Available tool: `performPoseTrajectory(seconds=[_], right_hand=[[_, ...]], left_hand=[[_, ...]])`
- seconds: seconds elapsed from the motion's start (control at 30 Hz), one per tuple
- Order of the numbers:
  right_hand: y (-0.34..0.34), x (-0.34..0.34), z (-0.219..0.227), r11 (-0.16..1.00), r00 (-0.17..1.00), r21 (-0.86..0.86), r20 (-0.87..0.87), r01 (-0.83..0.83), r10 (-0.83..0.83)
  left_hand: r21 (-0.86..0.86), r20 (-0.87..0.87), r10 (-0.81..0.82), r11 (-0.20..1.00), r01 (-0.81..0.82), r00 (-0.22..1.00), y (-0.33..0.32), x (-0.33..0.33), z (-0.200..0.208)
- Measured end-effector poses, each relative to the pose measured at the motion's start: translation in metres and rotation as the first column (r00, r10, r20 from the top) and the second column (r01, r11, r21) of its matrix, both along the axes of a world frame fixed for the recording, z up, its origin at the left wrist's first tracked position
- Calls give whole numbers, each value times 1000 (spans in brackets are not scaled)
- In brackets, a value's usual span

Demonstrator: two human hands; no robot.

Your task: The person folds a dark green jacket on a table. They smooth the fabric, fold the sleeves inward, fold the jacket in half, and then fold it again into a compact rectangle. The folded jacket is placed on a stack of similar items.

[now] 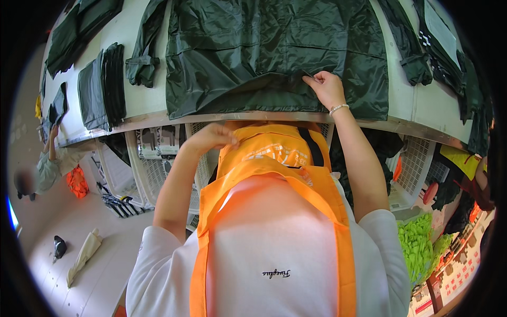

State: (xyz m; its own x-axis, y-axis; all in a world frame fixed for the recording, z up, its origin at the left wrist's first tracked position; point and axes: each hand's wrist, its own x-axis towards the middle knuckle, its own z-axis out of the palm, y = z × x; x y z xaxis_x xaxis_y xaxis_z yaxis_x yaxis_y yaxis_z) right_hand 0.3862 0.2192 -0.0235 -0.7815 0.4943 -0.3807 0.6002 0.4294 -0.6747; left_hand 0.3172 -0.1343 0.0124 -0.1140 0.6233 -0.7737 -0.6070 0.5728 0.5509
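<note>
A dark green, shiny jacket (227,58) lies spread on the white table, its sleeves reaching out to both sides. My right hand (326,87) pinches a fold of it between thumb and fingers, right of the middle. Along that fold the cloth is lifted and wrinkled near the table's front edge. My left hand (214,137) is in front of the table edge, close to the orange apron (264,145) I wear. Its fingers are loosely bent and apart, with nothing visible in them.
Folded dark green garments (103,87) lie in a stack to the left; more dark garments (443,58) hang over the table's right end. White plastic baskets (414,171) stand under the table. Another person (47,169) works at far left. Bright green cloth (417,243) is piled at lower right.
</note>
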Motion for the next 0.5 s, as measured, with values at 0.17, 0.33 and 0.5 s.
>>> performPoseTrajectory(seconds=[0.17,0.33,0.5], right_hand=[[2,-6,7,999,999,-22,2,-41,41],[8,-10,5,997,997,-30,31,-76,77],[9,-9,5,997,996,-27,47,-68,69]], left_hand=[[-814,-326,-800,509,281,504,-77,31,-53],[-778,-583,-768,622,92,267,-54,52,-48],[-18,-943,-47,996,91,329,85,21,16]])
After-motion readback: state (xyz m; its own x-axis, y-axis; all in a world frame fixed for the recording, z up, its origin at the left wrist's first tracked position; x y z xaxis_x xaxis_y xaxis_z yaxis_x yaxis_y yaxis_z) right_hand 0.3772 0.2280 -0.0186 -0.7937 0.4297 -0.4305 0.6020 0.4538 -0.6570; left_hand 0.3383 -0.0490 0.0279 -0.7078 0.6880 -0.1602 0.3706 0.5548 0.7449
